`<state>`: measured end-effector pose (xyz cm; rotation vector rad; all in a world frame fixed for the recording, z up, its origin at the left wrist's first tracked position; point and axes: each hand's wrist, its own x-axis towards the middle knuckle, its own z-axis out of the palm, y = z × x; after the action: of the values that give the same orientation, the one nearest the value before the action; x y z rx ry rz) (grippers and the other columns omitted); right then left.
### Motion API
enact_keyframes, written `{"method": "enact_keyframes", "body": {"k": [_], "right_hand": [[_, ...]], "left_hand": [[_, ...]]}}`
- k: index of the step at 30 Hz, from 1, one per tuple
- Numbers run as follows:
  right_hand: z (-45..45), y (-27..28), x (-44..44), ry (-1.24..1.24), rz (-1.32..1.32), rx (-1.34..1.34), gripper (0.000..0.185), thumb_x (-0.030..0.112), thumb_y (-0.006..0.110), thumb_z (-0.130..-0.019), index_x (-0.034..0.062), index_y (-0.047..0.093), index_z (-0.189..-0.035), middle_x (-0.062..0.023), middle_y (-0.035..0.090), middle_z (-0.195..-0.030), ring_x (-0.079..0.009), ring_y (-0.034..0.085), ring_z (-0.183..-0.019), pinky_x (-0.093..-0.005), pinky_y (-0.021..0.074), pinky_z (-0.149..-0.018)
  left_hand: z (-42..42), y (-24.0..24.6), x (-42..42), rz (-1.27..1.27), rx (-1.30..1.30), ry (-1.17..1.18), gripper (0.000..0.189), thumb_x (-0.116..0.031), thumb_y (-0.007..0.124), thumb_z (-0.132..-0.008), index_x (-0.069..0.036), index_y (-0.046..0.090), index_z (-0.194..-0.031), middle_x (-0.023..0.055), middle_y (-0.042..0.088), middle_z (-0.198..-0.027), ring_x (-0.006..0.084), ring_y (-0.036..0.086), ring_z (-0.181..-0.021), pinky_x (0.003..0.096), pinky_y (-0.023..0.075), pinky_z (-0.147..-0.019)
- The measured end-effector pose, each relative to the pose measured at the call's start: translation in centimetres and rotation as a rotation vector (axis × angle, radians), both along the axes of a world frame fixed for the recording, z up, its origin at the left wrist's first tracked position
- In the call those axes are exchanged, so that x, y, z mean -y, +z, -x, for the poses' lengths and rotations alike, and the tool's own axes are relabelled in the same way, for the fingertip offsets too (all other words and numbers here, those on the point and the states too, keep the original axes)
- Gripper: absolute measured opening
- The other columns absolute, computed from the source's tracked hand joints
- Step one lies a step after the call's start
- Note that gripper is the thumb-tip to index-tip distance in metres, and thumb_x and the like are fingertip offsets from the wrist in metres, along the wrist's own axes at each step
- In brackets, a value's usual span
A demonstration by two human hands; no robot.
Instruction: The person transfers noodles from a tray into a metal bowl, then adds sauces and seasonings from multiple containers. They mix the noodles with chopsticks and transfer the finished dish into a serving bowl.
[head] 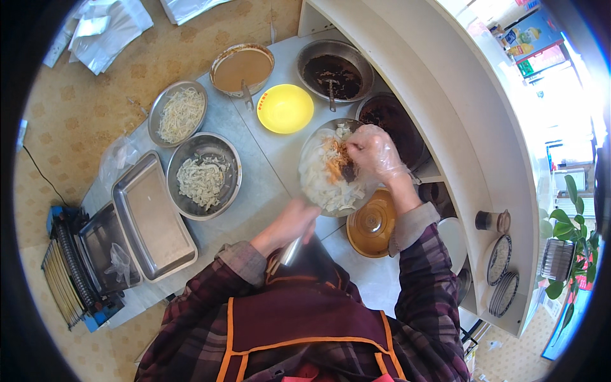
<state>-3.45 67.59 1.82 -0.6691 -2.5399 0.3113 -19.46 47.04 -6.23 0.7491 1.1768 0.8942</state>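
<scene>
My left hand [292, 220] is closed around a shiny metal handle [292, 250], blurred, which lines up with a round metal bowl [352, 123]. Pale, translucent sliced food [315, 176] fills that bowl, topped with orange-brown and dark seasoning [336, 164]. Over the bowl's right side is my right hand [377, 150], in a clear plastic glove with the fingers bunched at the food. Whether the fingers pinch anything is hidden. Just above the bowl lies a yellow plate [285, 109]. A brown lidded pot [373, 222] stands below right, partly under my right forearm.
Sauce bowls with ladles, one tan [242, 70] and one dark [334, 76], stand at the back. Another dark-filled pot [392, 124] is right. Bean sprouts [180, 115], shredded food [203, 181] and a steel tray [155, 219] are left. A white shelf unit [470, 119] curves along the right.
</scene>
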Motion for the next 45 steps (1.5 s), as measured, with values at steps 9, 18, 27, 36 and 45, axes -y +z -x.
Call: {"method": "enact_keyframes", "body": {"k": [9, 18, 27, 36, 45], "right_hand": [[-2.6, 0.9, 0.2, -0.258, 1.257, -0.485, 0.014, 0.008, 0.066, -0.095, -0.0033, 0.074, -0.091, -0.0074, 0.074, -0.085, -0.0127, 0.063, -0.070, -0.0265, 0.0519, -0.067], [-3.2, 0.9, 0.9, -0.105, 1.549, -0.757, 0.015, 0.004, 0.063, -0.099, -0.0083, 0.069, -0.105, -0.0157, 0.074, -0.093, -0.0163, 0.065, -0.074, -0.0279, 0.0534, -0.071], [-4.0, 2.0, 1.3, -0.281, 1.221, -0.591, 0.012, 0.006, 0.068, -0.095, -0.0044, 0.072, -0.099, -0.0107, 0.074, -0.087, -0.0145, 0.065, -0.072, -0.0266, 0.0524, -0.066], [-5.5, 2.9, 4.3, -0.243, 1.322, -0.729, 0.020, -0.001, 0.061, -0.096, -0.0095, 0.069, -0.111, -0.0187, 0.075, -0.100, -0.0203, 0.070, -0.081, -0.0281, 0.0563, -0.071], [-6.0, 0.8, 5.8, -0.018, 1.575, -0.971, 0.037, 0.001, 0.059, -0.094, -0.0145, 0.060, -0.127, -0.0311, 0.067, -0.123, -0.0349, 0.072, -0.102, -0.0373, 0.0602, -0.089]], "left_hand": [[0.3, -0.1, 0.1, -0.022, 0.030, 0.018, 0.032, -0.018, 0.052, -0.099, -0.001, 0.054, -0.073, 0.0063, 0.054, -0.056, 0.0166, 0.051, -0.039, 0.0321, 0.0419, -0.039], [0.7, -0.4, 0.4, 0.010, 0.069, 0.063, 0.031, -0.018, 0.053, -0.100, -0.003, 0.054, -0.072, 0.0051, 0.054, -0.055, 0.0143, 0.050, -0.039, 0.0305, 0.0419, -0.039], [1.3, -0.3, 0.7, -0.011, 0.051, 0.030, 0.038, -0.019, 0.053, -0.100, -0.005, 0.054, -0.066, 0.0047, 0.055, -0.055, 0.0141, 0.051, -0.039, 0.0294, 0.0407, -0.039], [1.8, -0.3, 1.1, -0.028, 0.069, 0.033, 0.036, -0.021, 0.053, -0.101, -0.005, 0.054, -0.069, 0.0045, 0.055, -0.056, 0.0144, 0.051, -0.039, 0.0290, 0.0402, -0.039], [2.8, 0.9, 1.7, 0.025, 0.134, 0.051, 0.034, -0.020, 0.053, -0.102, -0.004, 0.054, -0.072, 0.0047, 0.055, -0.057, 0.0144, 0.051, -0.039, 0.0285, 0.0409, -0.038]]}}
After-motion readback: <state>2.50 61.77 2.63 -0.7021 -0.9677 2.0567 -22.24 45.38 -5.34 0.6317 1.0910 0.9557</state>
